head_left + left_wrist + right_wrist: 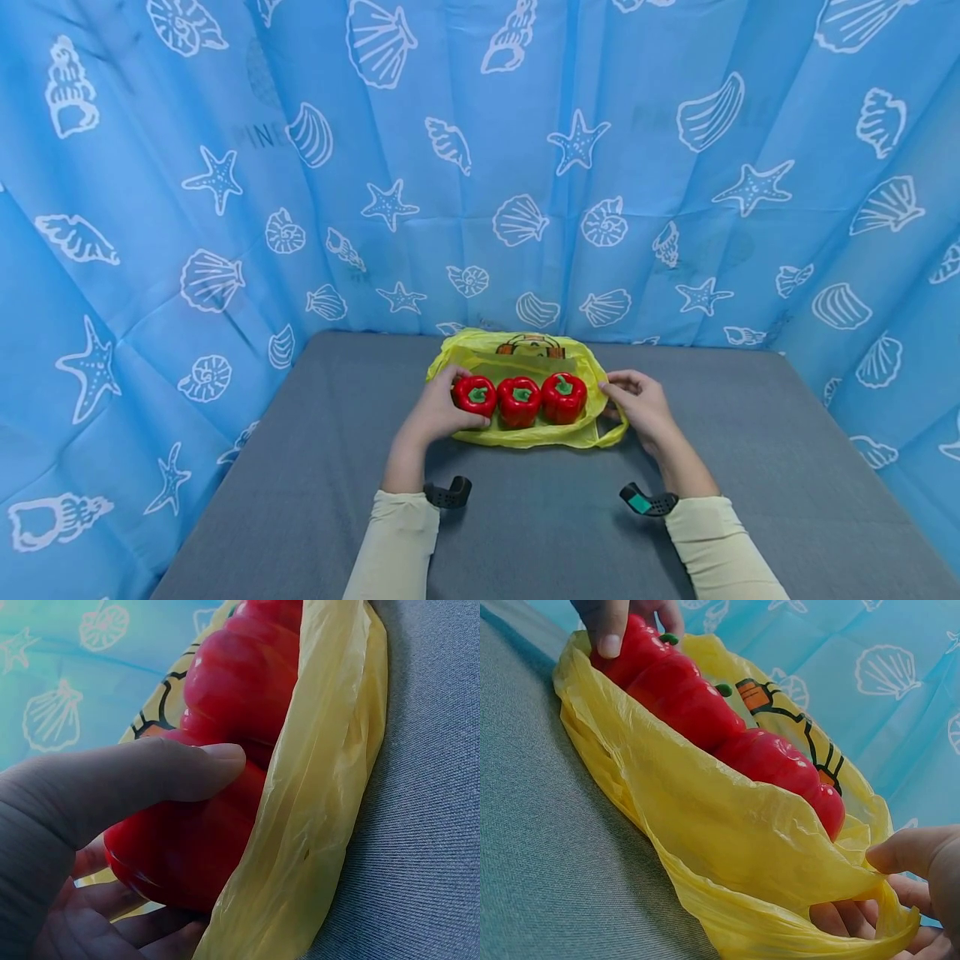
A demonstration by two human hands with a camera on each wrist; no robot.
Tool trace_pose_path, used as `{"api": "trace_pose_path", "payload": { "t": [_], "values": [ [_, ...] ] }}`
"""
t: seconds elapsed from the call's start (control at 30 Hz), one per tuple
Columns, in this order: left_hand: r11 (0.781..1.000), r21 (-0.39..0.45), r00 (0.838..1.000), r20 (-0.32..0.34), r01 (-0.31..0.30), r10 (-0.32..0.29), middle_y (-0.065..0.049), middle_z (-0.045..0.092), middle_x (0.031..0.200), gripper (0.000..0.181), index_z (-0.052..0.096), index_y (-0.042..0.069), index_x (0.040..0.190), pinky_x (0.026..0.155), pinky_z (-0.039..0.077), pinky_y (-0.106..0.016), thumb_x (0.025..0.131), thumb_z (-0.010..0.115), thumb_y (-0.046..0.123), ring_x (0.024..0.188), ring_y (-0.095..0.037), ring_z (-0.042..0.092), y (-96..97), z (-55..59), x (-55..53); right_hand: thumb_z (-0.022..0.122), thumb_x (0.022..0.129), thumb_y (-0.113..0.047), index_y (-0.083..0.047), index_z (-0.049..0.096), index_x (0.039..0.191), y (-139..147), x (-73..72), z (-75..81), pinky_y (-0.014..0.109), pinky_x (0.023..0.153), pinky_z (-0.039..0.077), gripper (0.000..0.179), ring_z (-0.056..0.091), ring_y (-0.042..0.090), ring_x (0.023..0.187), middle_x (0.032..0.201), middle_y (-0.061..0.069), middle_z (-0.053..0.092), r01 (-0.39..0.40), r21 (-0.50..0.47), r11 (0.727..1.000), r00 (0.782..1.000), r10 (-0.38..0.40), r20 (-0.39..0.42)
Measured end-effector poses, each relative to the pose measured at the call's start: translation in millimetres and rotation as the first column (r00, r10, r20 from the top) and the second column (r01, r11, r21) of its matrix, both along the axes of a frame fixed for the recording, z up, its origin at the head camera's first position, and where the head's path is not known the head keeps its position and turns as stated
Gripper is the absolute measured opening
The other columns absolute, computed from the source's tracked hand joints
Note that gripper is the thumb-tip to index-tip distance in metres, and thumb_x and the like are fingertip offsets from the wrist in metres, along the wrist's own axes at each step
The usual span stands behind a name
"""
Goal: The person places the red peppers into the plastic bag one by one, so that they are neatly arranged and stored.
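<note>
Three red bell peppers with green stems lie in a row inside a yellow plastic bag on the grey table. My left hand grips the leftmost bell pepper, thumb on its near side and fingers round the far side, as the left wrist view also shows. The middle bell pepper and the right bell pepper sit close beside it. At the bag's right end my right hand pinches the yellow plastic near the handle loop, with several fingers behind it.
Grey cloth covers the table. A blue curtain with white shells and starfish hangs round its back and sides. Each wrist wears a dark band, the left band and the right band.
</note>
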State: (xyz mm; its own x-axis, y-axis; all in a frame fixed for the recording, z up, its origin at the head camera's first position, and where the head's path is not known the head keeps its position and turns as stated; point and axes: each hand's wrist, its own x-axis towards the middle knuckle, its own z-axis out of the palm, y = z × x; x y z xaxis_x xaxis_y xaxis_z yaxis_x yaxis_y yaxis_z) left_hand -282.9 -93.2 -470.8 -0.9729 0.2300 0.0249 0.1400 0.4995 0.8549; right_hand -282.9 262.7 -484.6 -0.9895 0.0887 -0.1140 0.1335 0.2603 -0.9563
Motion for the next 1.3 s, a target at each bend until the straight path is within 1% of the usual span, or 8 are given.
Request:
{"api": "trace_pose_path", "payload": {
  "t": [0.23,0.43,0.63,0.9,1.07,1.3],
  "values": [
    [1.000,-0.005,1.000,-0.006,-0.002,0.002,-0.011,0.062,0.135,0.074,0.054,0.013,0.135,0.098,0.062,-0.050,0.075,0.097,0.019,0.125,-0.032,0.061,1.1,-1.0,-1.1,0.067,0.106,-0.029,0.001,0.059,0.138,0.4,0.6,-0.4,0.029,0.080,0.065,0.045,0.068,0.009,0.094,0.116,0.008,0.067,-0.001,0.001,1.000,1.000,0.001,-0.005],
    [1.000,0.004,1.000,-0.005,-0.004,0.004,-0.011,0.063,0.134,0.074,0.054,0.013,0.134,0.097,0.063,-0.050,0.074,0.097,0.018,0.124,-0.031,0.062,1.0,-3.5,-1.1,0.067,0.106,-0.030,0.000,0.059,0.137,-0.3,1.2,1.3,0.029,0.082,0.065,0.044,0.068,0.009,0.095,0.117,0.008,0.066,-0.002,0.000,1.000,1.000,0.002,0.007],
    [1.000,0.003,1.000,-0.009,-0.008,0.008,-0.011,0.063,0.133,0.073,0.054,0.014,0.133,0.097,0.062,-0.050,0.075,0.097,0.019,0.122,-0.031,0.062,1.0,-5.5,-2.1,0.067,0.106,-0.029,0.000,0.059,0.137,-0.2,1.2,1.6,0.028,0.082,0.065,0.043,0.068,0.010,0.095,0.119,0.010,0.066,0.001,0.009,1.000,1.000,-0.001,0.007],
    [1.000,0.013,1.000,-0.008,-0.006,0.007,-0.011,0.064,0.134,0.073,0.055,0.013,0.134,0.097,0.062,-0.049,0.075,0.097,0.020,0.122,-0.031,0.063,1.2,-7.0,-3.6,0.067,0.106,-0.029,-0.001,0.060,0.137,0.6,0.8,0.6,0.028,0.081,0.065,0.043,0.067,0.011,0.096,0.117,0.008,0.065,0.005,0.005,1.000,1.000,-0.005,0.008],
    [1.000,0.028,1.000,0.015,-0.004,0.003,-0.011,0.063,0.137,0.077,0.053,0.013,0.138,0.096,0.063,-0.049,0.075,0.096,0.020,0.126,-0.032,0.061,0.6,-7.6,-3.4,0.067,0.106,-0.029,-0.001,0.060,0.137,0.8,0.2,0.3,0.029,0.083,0.065,0.043,0.067,0.012,0.098,0.119,0.009,0.065,0.005,0.011,1.000,1.000,-0.005,0.011],
    [1.000,0.022,0.999,0.040,-0.016,0.016,-0.011,0.060,0.142,0.084,0.051,0.014,0.146,0.099,0.062,-0.051,0.076,0.096,0.024,0.131,-0.033,0.059,0.3,-7.2,-3.8,0.067,0.106,-0.029,-0.002,0.060,0.137,1.3,-0.3,0.3,0.028,0.082,0.065,0.042,0.067,0.013,0.097,0.119,0.010,0.064,0.006,0.011,1.000,1.000,-0.006,0.021]
  ]
}}
